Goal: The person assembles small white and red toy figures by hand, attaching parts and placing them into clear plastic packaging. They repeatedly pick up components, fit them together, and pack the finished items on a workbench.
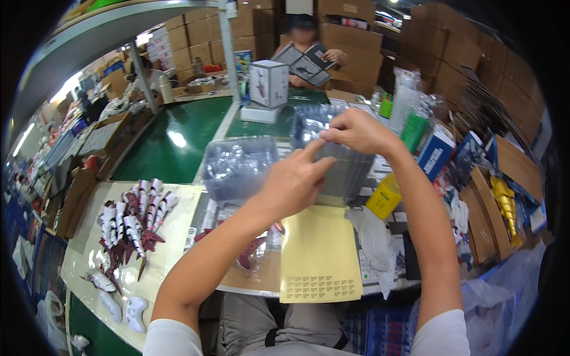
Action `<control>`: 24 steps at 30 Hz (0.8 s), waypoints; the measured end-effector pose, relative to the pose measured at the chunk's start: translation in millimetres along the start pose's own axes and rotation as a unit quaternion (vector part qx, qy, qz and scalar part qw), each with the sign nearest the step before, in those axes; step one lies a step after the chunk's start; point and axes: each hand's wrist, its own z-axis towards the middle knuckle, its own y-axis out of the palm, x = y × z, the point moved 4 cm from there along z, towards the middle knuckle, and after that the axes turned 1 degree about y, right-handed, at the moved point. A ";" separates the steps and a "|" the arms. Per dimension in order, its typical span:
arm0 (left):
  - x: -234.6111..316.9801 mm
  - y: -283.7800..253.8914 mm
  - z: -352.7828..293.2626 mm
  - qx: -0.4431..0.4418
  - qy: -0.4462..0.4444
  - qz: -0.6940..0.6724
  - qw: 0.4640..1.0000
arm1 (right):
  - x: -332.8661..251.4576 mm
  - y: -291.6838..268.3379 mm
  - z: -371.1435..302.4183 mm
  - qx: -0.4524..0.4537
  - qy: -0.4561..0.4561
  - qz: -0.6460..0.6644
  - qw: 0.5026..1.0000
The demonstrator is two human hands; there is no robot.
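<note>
My left hand (297, 181) reaches over the table with its index finger stretched toward my right hand (359, 132), and its other visible fingers stand apart. The right thumb and fingers are pinched together by that left fingertip; whatever is between them is too small to make out. Under my hands stands a stack of clear plastic trays (342, 178). Another clear tray stack (240, 163) lies to the left. A yellow sheet (320, 249) lies in front of me, with rows of small printed labels near its lower edge.
Red-and-white segmented toy parts (133, 219) and white controllers (136, 313) lie at left. A white box (268, 86) stands farther back. A yellow container (386, 197) and an open carton (487, 204) are at right. Across the table, another person holds a printed box (304, 62).
</note>
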 end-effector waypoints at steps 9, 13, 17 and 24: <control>-11.0 6.0 2.4 0.089 -0.039 -0.046 0.994 | 23.7 4.6 6.4 -0.110 -0.026 0.097 0.989; -9.9 8.9 5.9 0.062 0.001 -0.036 0.997 | 25.6 6.5 13.2 -0.105 0.100 0.149 0.978; -7.9 13.0 8.5 0.031 0.001 -0.033 0.999 | 16.9 -4.5 9.0 -0.041 0.031 0.008 0.999; -10.9 20.0 3.6 0.012 -0.001 -0.021 1.000 | 22.3 2.2 -19.7 0.043 -0.037 -0.071 0.996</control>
